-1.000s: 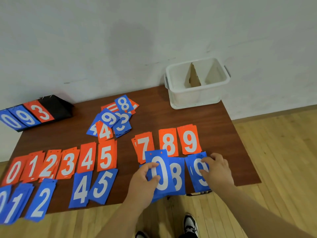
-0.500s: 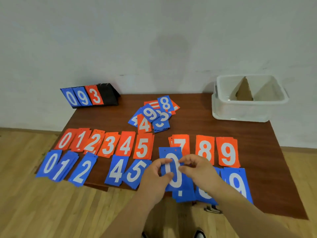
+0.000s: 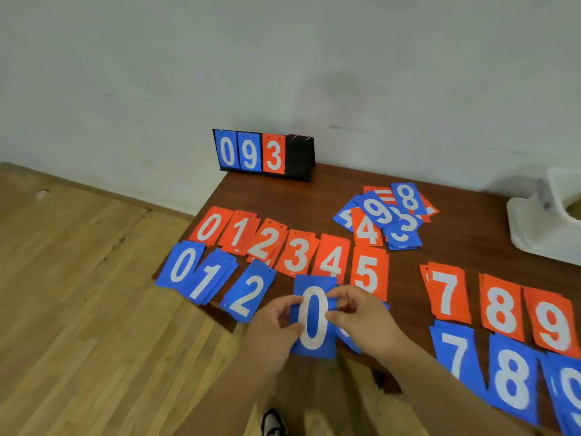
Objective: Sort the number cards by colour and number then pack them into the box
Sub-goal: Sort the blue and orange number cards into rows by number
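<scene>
Since half a second ago my hands have carried the blue card printed with a white 0 (image 3: 312,319) leftward along the near edge, away from the orange 7 pile (image 3: 446,294) to just in front of the orange 4 (image 3: 333,262) and orange 5 (image 3: 369,272) (my head swung left too, so the white plastic box (image 3: 534,228) has slid to the frame's edge).

From the head camera: my left hand (image 3: 276,322) pinches the card's left edge between thumb and curled fingers, and my right hand (image 3: 361,322) pinches the right edge likewise. Both are grasping it, and it seems lifted off the dark reddish wooden table (image 3: 314,190), its long axis running twelve to six. The card looks thin, stiff and matte, with small punched holes along its top edge.

The blue 0 pile (image 3: 182,265) lies at about ten o'clock from my fingers, beyond the blue 2 pile (image 3: 248,294) and blue 1 pile (image 3: 209,280), its long axis leaning toward one o'clock. My left hand is nearer, so I judge the coming move to be a leftward carry with a slight clockwise twist to match that lean.

At one o'clock a loose heap of mixed blue and orange cards (image 3: 386,215) is not yet sorted. The box sits at two o'clock, well apart and partly cut off. A black flip scoreboard (image 3: 264,154) showing 0, 9, 3 stands near twelve o'clock by the wall.
</scene>
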The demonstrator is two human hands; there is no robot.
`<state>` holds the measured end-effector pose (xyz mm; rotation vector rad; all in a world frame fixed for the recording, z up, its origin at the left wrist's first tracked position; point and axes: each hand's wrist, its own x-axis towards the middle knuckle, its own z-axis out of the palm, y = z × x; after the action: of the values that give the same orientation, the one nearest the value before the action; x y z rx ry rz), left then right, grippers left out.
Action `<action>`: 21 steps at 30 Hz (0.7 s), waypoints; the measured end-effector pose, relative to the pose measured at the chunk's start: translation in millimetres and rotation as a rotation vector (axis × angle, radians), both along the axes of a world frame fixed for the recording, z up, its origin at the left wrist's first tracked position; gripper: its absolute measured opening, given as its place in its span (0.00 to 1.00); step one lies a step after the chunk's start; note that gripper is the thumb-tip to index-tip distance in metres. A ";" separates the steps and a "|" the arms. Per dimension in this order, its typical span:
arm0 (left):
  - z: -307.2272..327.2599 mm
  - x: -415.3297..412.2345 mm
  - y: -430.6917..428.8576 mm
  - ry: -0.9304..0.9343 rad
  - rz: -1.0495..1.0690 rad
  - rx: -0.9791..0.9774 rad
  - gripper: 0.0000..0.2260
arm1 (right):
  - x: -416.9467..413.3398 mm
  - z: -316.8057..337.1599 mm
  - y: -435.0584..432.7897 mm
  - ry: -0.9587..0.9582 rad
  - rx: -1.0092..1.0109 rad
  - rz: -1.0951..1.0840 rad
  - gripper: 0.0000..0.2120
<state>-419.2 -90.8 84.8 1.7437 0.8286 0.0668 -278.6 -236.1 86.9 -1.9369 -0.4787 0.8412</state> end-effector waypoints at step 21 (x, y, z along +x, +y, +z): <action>-0.6 -54.4 189.5 0.151 0.144 0.109 0.17 | -23.9 -6.7 221.5 -0.087 -0.119 0.360 0.11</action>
<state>-473.7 98.7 84.1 1.8055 1.0783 0.0786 -302.5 -14.6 80.2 -2.0345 -0.8647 1.0334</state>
